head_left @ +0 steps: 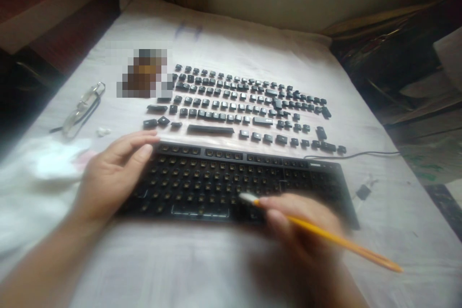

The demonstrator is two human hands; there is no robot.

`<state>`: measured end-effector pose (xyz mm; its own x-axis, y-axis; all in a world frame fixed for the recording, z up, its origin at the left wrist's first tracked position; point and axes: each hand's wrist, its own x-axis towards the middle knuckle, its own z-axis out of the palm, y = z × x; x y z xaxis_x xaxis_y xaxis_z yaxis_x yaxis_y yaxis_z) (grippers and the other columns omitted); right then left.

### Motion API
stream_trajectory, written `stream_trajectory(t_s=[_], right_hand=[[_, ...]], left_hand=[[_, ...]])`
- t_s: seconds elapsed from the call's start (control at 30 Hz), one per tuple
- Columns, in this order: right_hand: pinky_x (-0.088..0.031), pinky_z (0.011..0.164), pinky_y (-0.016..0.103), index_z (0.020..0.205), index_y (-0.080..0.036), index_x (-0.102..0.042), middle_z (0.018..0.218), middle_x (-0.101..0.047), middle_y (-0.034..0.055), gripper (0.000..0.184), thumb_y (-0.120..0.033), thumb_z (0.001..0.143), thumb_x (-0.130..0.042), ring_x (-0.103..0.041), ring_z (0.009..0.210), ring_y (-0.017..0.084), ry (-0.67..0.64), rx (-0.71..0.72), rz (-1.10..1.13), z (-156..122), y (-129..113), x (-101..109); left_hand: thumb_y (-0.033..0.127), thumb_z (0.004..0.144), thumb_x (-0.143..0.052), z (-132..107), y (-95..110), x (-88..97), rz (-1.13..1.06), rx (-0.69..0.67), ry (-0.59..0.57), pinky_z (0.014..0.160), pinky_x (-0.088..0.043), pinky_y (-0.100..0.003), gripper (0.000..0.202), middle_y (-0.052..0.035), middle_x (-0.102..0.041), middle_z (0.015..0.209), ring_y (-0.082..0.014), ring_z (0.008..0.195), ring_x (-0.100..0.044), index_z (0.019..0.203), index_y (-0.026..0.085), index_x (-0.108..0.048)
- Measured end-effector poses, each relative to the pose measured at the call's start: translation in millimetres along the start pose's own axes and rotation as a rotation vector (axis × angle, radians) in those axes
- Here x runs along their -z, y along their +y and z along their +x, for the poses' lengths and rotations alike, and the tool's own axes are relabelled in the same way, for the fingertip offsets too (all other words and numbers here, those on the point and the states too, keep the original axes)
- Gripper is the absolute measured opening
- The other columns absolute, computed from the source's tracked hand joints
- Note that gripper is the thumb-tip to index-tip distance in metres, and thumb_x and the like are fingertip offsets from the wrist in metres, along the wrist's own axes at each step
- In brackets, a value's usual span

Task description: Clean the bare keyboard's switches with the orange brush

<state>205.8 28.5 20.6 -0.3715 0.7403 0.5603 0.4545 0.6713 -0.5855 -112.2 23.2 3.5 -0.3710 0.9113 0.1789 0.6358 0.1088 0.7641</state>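
A black keyboard (216,173) with its keycaps off lies across the near middle, its switch posts bare. My left hand (115,163) grips the keyboard's back left corner, thumb on top and fingers along the back edge; it covers that end. In my right hand (306,216), blurred by motion, is a brush (335,237) with an orange-yellow handle. Its white bristle head points left over the lower middle right of the keyboard, at or just above the posts. Behind the keyboard, loose black keycaps (224,106) are laid out in rows, with the space bar (211,129) in front.
Eyeglasses (84,101) lie at the left, near small white bits (103,132). A crumpled white cloth (43,173) is beside my left arm. A pixelated brown item (142,74) sits behind. A cable (353,155) runs right, above a small dark object (364,191).
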Motion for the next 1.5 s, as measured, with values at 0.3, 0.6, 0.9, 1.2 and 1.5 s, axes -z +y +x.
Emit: stream_trajectory(t_s=[0.3, 0.6, 0.9, 1.2, 1.5], right_hand=[[-0.053, 0.052, 0.02, 0.09, -0.018, -0.069, 0.066, -0.074, 0.0009, 0.018, -0.02, 0.101, -0.056, -0.066, 0.048, 0.011, -0.1, 0.088, -0.035, 7.1, 0.6, -5.6], [-0.056, 0.053, 0.018, 0.096, -0.02, -0.069, 0.07, -0.076, 0.0007, 0.012, -0.018, 0.098, -0.057, -0.069, 0.053, 0.011, -0.155, 0.023, 0.136, 11.9, -6.3, -12.1], [-0.054, 0.054, 0.019, 0.096, -0.022, -0.063, 0.073, -0.073, -0.0011, 0.021, -0.004, 0.088, -0.055, -0.068, 0.055, 0.011, -0.115, -0.099, 0.105, 11.1, -3.9, 5.8], [-0.047, 0.05, 0.022, 0.093, -0.022, -0.057, 0.061, -0.062, -0.0043, 0.017, -0.007, 0.091, -0.051, -0.057, 0.046, 0.011, -0.233, 0.055, 0.013, 8.0, -0.6, 3.7], [-0.048, 0.054, 0.021, 0.081, -0.022, -0.059, 0.057, -0.061, -0.0044, 0.018, -0.009, 0.088, -0.048, -0.058, 0.047, 0.011, -0.333, 0.011, 0.026, 11.2, -14.0, 5.3]], left_hand=[[0.052, 0.091, -0.06, -0.4, -1.4, -0.1, 0.009, -0.013, 0.002, 0.117, -0.044, -0.04, 0.03, 0.005, -0.075, 0.122, -0.0195, 0.119, -0.068, 0.107, 0.034, -0.077], [0.051, 0.09, -0.06, 0.0, 3.9, -0.9, 0.002, -0.016, 0.002, 0.115, -0.047, -0.04, 0.031, 0.0021, -0.076, 0.121, -0.0213, 0.118, -0.068, 0.105, 0.03, -0.077], [0.049, 0.09, -0.061, -1.5, 4.3, -0.1, -0.015, -0.001, -0.009, 0.117, -0.044, -0.04, 0.028, 0.0027, -0.076, 0.122, -0.0209, 0.12, -0.068, 0.105, 0.032, -0.077], [0.049, 0.091, -0.06, -0.8, 2.5, -1.1, -0.009, -0.012, -0.017, 0.118, -0.043, -0.039, 0.029, 0.0017, -0.075, 0.123, -0.0204, 0.121, -0.067, 0.107, 0.03, -0.077], [0.049, 0.09, -0.061, -1.2, 3.3, -0.5, -0.022, 0.001, -0.013, 0.118, -0.044, -0.041, 0.028, 0.0023, -0.075, 0.123, -0.0213, 0.122, -0.067, 0.105, 0.032, -0.077]])
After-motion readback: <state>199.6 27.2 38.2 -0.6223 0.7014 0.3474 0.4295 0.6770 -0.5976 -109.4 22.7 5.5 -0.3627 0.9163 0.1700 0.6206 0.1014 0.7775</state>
